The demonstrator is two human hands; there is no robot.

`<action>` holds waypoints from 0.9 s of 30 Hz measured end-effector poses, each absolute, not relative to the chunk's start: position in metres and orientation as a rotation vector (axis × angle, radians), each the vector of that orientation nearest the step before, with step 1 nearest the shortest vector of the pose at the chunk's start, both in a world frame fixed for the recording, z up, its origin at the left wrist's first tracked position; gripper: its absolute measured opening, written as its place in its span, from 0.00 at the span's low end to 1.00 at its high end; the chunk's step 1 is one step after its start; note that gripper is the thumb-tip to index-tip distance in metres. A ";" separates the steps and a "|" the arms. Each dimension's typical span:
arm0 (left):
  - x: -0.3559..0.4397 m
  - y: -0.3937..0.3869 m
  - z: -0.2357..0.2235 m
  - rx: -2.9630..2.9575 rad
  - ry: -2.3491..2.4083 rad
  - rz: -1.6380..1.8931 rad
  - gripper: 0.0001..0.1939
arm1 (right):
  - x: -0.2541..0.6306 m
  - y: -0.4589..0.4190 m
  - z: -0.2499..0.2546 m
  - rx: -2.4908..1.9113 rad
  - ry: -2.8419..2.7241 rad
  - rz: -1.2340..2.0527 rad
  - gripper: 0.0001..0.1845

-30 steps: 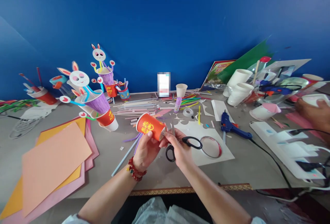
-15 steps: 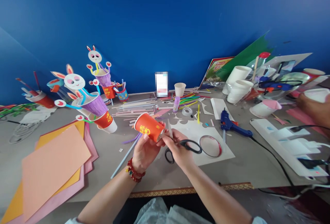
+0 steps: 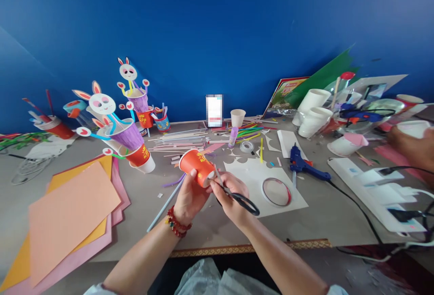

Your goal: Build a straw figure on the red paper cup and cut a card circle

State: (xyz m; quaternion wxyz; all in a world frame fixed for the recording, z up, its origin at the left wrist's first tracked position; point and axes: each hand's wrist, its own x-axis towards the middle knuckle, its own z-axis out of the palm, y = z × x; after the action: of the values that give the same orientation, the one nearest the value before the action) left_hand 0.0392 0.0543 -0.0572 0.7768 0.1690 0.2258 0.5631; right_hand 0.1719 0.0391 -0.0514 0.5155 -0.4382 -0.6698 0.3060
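My left hand [image 3: 190, 191] is closed around a red paper cup [image 3: 197, 167] with yellow lettering, which lies tilted on its side. The cup's rim points up and left, its base toward my right hand. Black-handled scissors [image 3: 244, 203] are in my right hand [image 3: 233, 193], with a blade tip close to the cup's base. Whether the blade touches or cuts the cup, I cannot tell. Below the hands is the grey table, with a white cut-out sheet [image 3: 288, 211] and a tape roll [image 3: 276, 192] to the right.
Rabbit figures on stacked cups [image 3: 127, 139] stand at the left, beyond coloured paper sheets [image 3: 74, 218]. On the right are a blue glue gun [image 3: 301, 166], a white power strip [image 3: 373, 195] and another person's hand [image 3: 408, 143]. Paper straws [image 3: 183, 136] lie at the back.
The red cup has turned a little in my left hand, so its lettering now faces further up. The scissors have rotated in my right hand, their handles closer together.
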 end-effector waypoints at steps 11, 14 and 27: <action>0.042 0.051 -0.061 0.475 0.419 1.230 0.21 | 0.163 0.041 -0.048 -0.960 -1.027 1.360 0.12; 0.042 0.052 -0.059 0.467 0.394 1.211 0.22 | 0.166 0.042 -0.048 -0.973 -1.058 1.355 0.12; 0.037 0.055 -0.063 0.341 0.526 1.241 0.19 | 0.175 0.047 -0.054 -0.918 -1.691 0.524 0.10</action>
State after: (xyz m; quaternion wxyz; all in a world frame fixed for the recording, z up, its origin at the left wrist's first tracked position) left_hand 0.0374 0.0549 -0.0626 0.7678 0.1573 0.2425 0.5717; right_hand 0.1749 0.0466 -0.0538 0.5426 -0.3867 -0.7123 0.2205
